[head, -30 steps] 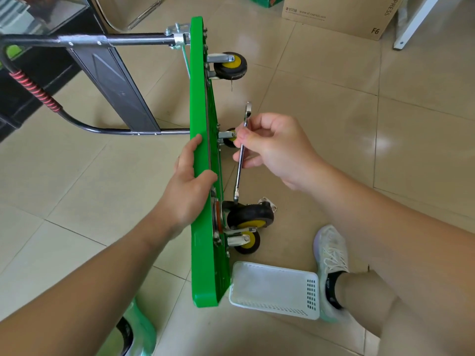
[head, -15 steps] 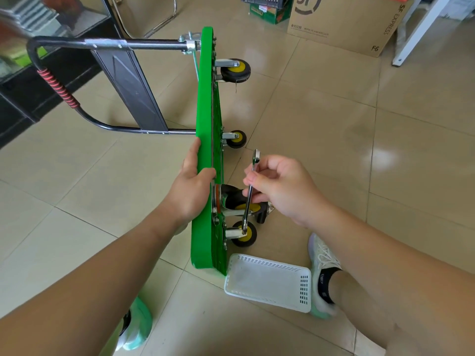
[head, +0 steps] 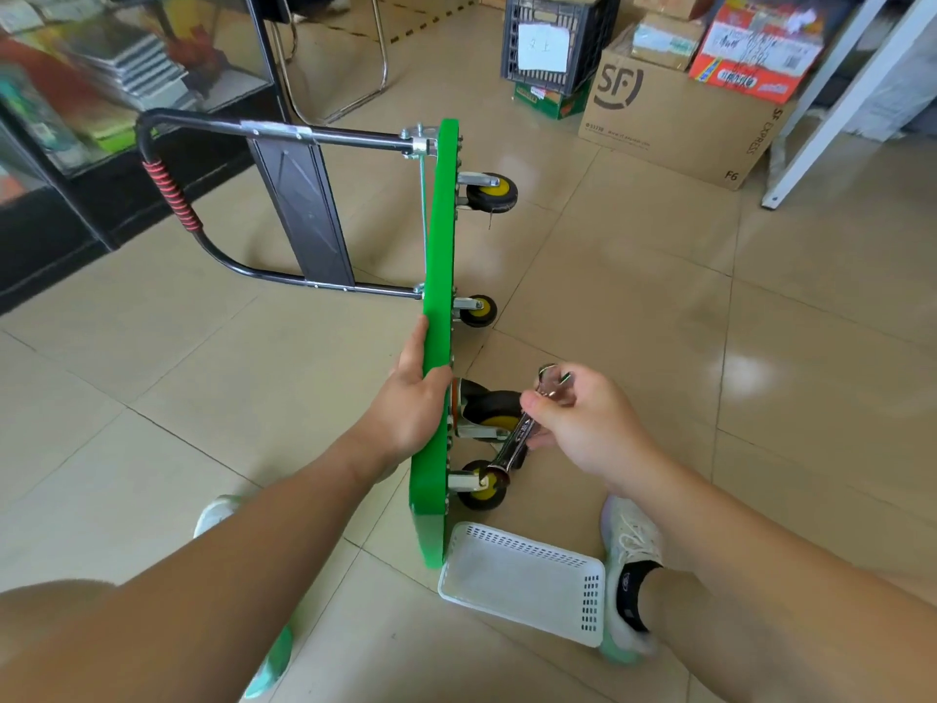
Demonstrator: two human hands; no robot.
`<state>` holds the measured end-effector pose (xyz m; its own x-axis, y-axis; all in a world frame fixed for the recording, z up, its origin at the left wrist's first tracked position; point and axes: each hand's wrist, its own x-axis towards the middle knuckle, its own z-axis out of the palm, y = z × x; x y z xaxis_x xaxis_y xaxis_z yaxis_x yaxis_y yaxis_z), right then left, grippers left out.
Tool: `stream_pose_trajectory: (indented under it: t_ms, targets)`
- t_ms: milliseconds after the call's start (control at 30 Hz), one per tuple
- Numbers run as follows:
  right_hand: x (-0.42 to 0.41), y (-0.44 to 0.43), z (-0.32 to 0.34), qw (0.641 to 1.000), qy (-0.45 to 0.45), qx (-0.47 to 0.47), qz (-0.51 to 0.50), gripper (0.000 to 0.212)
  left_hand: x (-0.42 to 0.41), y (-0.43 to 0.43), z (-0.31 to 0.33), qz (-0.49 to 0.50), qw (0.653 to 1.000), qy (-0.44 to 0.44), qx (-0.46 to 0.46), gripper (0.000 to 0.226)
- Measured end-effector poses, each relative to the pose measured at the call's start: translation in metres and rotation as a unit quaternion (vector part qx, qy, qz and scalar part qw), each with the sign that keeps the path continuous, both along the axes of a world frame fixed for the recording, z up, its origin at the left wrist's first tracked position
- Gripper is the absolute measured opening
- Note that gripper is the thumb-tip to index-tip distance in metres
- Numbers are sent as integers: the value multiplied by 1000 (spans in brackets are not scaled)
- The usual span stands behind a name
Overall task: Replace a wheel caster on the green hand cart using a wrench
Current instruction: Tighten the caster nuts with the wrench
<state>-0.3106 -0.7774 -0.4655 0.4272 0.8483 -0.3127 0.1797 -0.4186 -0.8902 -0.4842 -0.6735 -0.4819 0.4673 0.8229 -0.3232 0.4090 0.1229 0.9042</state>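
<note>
The green hand cart (head: 437, 276) stands on its long edge on the tiled floor, wheels facing right. My left hand (head: 413, 398) grips the deck's upper edge, thumb on the wheel side. My right hand (head: 583, 423) holds a silver wrench (head: 514, 441) by its upper part. The wrench's lower end sits at the bracket of the nearest caster (head: 484, 487). A larger black caster (head: 489, 408) is just above it, partly hidden by the wrench and my fingers. Two more casters (head: 491, 191) (head: 476, 310) are farther along the deck.
A white plastic basket (head: 527, 583) lies on the floor by the cart's near end, next to my right shoe (head: 631, 555). The cart's black handle (head: 172, 195) sticks out to the left. Cardboard boxes (head: 674, 119) and a dark crate (head: 552, 38) stand at the back.
My right hand has carried the wrench down and toward me, from the middle of the deck to the near casters. Its lower end now meets the nearest caster's bracket. The view tilted up.
</note>
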Motion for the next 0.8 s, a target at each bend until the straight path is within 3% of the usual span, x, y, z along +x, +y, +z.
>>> stream_pose_trajectory:
  t_ms: [200,300,367,500,633,800]
  targets:
    - [3,-11,12,990,-129,-53,-33,15,1,1,-3,-8,1000,2,16,68]
    - [4,-18,18,985,-135,-99,-34,24,1,1,-1,-12,1000,5,20,68]
    - [6,-24,22,988,-81,-125,-44,27,1,1,0,-14,1000,7,22,68]
    - [12,-52,26,980,104,-134,-103,7,0,3,-3,-21,999,5,28,68]
    - [10,-74,15,930,294,-72,-211,13,0,5,-7,-20,999,1,30,69]
    - [-2,-66,-16,875,378,6,-304,16,1,5,-12,-17,999,7,41,68]
